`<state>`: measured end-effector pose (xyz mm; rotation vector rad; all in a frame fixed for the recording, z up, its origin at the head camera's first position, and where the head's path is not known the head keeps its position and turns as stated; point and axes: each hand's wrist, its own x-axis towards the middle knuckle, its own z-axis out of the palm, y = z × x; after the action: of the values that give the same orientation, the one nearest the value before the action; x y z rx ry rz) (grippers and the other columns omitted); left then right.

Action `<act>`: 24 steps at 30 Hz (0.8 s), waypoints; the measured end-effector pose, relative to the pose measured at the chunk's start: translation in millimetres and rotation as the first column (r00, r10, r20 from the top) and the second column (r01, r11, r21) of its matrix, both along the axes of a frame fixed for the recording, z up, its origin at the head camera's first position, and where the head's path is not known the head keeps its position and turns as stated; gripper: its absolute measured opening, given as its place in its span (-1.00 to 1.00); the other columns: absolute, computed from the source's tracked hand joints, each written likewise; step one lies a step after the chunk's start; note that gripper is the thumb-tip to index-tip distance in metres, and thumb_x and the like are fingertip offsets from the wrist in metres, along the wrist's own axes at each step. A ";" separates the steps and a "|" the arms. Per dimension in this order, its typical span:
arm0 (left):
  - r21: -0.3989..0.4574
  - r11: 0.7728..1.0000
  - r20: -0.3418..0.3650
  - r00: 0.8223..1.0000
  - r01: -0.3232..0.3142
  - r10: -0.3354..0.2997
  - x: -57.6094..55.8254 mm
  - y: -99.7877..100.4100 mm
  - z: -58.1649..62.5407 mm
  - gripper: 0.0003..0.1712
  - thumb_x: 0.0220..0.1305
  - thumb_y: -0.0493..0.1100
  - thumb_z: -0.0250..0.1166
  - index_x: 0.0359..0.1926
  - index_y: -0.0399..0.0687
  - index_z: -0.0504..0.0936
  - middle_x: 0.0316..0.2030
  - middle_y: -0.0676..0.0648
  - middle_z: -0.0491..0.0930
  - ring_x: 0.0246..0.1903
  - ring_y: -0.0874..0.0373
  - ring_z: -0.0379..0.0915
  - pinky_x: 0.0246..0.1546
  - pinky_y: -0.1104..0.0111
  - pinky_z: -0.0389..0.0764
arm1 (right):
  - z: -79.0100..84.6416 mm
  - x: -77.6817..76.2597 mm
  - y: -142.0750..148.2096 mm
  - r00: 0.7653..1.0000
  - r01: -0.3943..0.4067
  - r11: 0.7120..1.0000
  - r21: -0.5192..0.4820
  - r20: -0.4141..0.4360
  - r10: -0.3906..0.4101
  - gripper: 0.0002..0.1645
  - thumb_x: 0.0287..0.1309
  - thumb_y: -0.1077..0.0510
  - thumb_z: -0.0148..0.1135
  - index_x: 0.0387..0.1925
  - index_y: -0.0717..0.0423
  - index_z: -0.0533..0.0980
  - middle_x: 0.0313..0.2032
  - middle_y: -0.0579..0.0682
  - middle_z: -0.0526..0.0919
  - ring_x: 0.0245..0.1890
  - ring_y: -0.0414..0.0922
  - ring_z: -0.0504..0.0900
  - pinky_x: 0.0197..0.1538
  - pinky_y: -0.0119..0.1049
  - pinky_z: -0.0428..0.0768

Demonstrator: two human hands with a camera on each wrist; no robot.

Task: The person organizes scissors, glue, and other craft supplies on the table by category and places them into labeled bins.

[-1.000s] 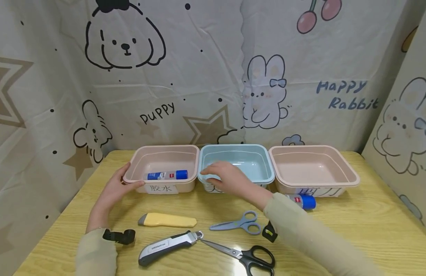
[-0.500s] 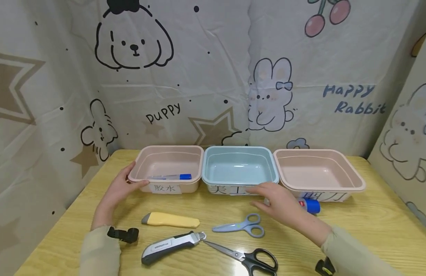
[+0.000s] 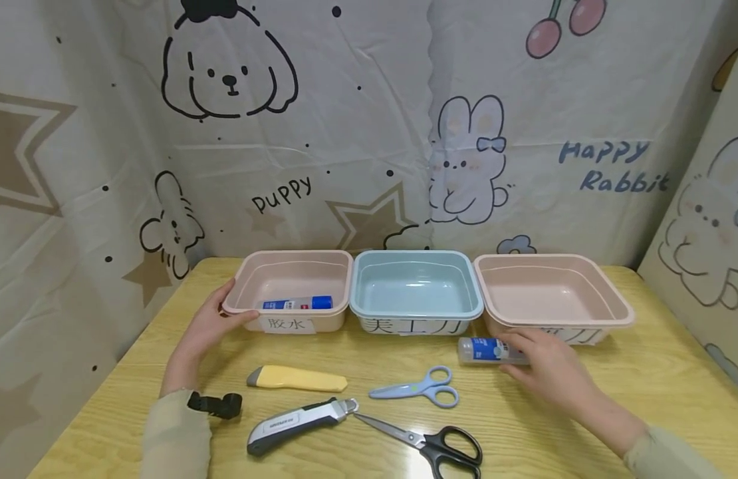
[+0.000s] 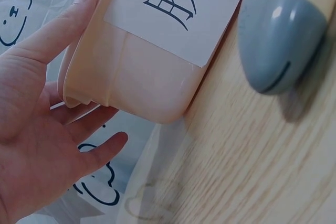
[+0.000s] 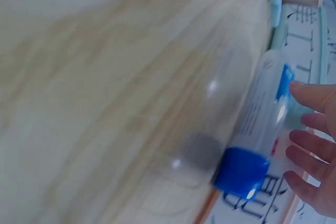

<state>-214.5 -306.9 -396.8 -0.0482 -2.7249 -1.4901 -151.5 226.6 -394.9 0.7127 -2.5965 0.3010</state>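
My left hand (image 3: 203, 329) holds the corner of the left pink bin (image 3: 294, 257), thumb along its front rim and fingers at its side. Inside that bin lies a clear glue bottle (image 3: 294, 304) with a blue cap. Another such glue bottle (image 3: 481, 350) lies on the table before the right pink bin (image 3: 545, 293). Over its capped end is my right hand (image 3: 551, 369), hiding the cap in the head view. In the right wrist view the fingers are loosely spread beside the bottle, one tip right at its blue label.
Between the pink bins stands a light blue bin (image 3: 417, 293). Nearer on the wooden table (image 3: 195, 372) lie a yellow utility knife (image 3: 300, 379), a grey-and-black utility knife (image 3: 300, 426), blue scissors (image 3: 419, 387) and black-handled scissors (image 3: 425, 442). A patterned cloth (image 3: 369, 133) hangs behind.
My right hand has moved from over the blue bin rightward to the glue bottle by the right bin. The left hand stays at the left bin. The bottle inside that bin has shifted slightly.
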 end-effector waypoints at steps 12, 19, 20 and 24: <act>-0.026 1.000 0.009 1.000 0.001 0.000 0.5 -0.3 -0.1 0.13 0.02 0.12 0.34 0.42 -0.02 -0.19 0.35 -0.28 -0.01 0.27 -0.21 0.03 0.20 -0.12 0.13 | -9.5 -4.2 9.7 0.997 0.023 0.999 0.032 0.070 -0.025 -0.37 -0.41 0.14 0.52 -0.11 0.12 0.56 -0.22 -0.01 0.56 -0.32 -0.10 0.52 -0.27 -0.15 0.50; -0.024 1.000 0.003 1.000 -0.001 0.001 0.6 -0.2 -0.2 0.12 0.01 0.13 0.34 0.42 0.02 -0.17 0.34 -0.27 0.03 0.25 -0.20 0.06 0.19 -0.13 0.14 | -14.5 -6.8 4.9 0.995 -0.047 0.999 -0.007 0.088 0.047 -0.43 -0.47 0.24 0.51 -0.20 0.10 0.58 -0.25 -0.07 0.53 -0.26 -0.10 0.51 -0.19 -0.14 0.52; -0.024 1.000 0.008 1.000 -0.004 0.004 0.8 -0.4 -0.2 0.13 0.01 0.13 0.34 0.42 0.02 -0.18 0.35 -0.27 0.01 0.26 -0.21 0.04 0.19 -0.13 0.14 | -14.8 -6.6 3.6 0.995 -0.056 0.998 -0.008 0.084 0.057 -0.43 -0.47 0.23 0.51 -0.20 0.10 0.58 -0.26 -0.08 0.54 -0.26 -0.11 0.51 -0.19 -0.15 0.53; -0.018 1.000 0.024 1.000 -0.010 0.010 0.7 -0.4 -0.7 0.15 0.01 0.13 0.34 0.42 0.00 -0.21 0.36 -0.27 -0.03 0.28 -0.22 0.01 0.20 -0.13 0.12 | -11.9 -3.8 -2.0 0.994 -0.082 0.997 -0.008 0.076 0.082 -0.44 -0.38 0.18 0.49 -0.16 0.11 0.57 -0.26 -0.09 0.55 -0.28 -0.17 0.50 -0.21 -0.20 0.54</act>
<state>-213.8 -307.3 -397.5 -0.0169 -2.7535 -1.4735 -155.3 224.7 -406.7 0.8228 -2.6412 0.3668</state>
